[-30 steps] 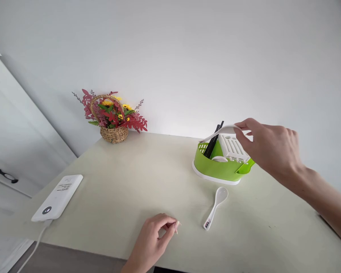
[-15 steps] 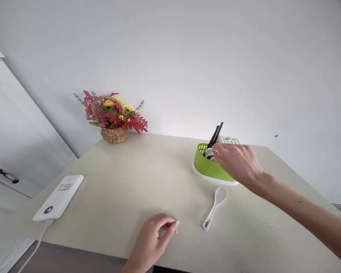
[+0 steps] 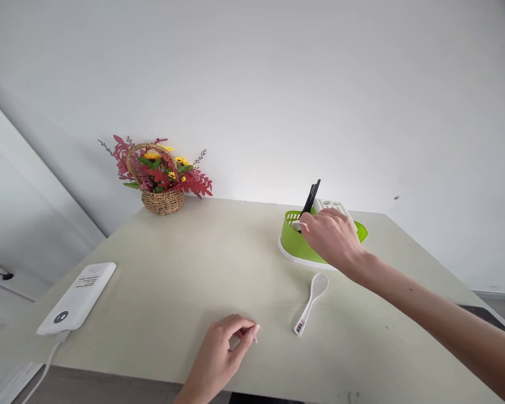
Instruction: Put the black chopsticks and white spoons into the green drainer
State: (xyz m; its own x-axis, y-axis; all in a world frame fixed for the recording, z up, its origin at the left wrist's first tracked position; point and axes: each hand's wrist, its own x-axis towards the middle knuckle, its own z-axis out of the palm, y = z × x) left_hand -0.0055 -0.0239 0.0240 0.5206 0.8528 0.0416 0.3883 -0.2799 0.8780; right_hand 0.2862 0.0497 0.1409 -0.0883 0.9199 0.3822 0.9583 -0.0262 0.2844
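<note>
My right hand is closed on a white spoon at the opening of a green utensil holder. Only a curved white part of that spoon shows past my fingers. Black chopsticks stand upright in the holder, just beyond my fingertips. On the table in front of the holder lies a second white spoon, its bowl pointing away from me and a label on its handle end. My left hand rests near the table's front edge, thumb and fingers pinched together with nothing visible in them.
A wicker basket of artificial flowers stands at the back left against the wall. At the left edge lies a white power bank with a cable running off the table. A white cabinet stands beyond the left side.
The view has shifted slightly, so everything sits a little farther left. My right hand stays at the holder with the white spoon, slightly lower into it. My left hand keeps its pinched pose.
</note>
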